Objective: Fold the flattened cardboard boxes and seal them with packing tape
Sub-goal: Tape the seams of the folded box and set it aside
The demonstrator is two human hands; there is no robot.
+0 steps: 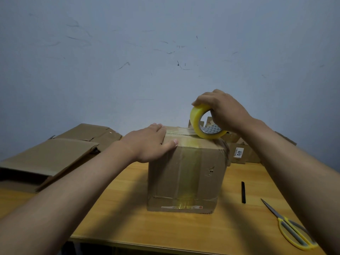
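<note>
Head cam: folded cardboard box (pixel 185 173) stands upright mid-table (pixel 128 214), old tape strip running down its front face. My left hand (pixel 149 142) lies flat on the box top at the near-left corner, fingers straight & pressing, thumb hooked over the front edge. My right hand (pixel 220 111) grips the yellow tape roll (pixel 199 122), fingers curled over its rim, thumb thru the core; roll rests on the top's right side w/ a clear strip stretched left along the seam. Flattened boxes (pixel 55 155) stacked at left, more behind at right. Scissors (pixel 288 225) & a black stick (pixel 243 192) lie to the right of the box.
</note>
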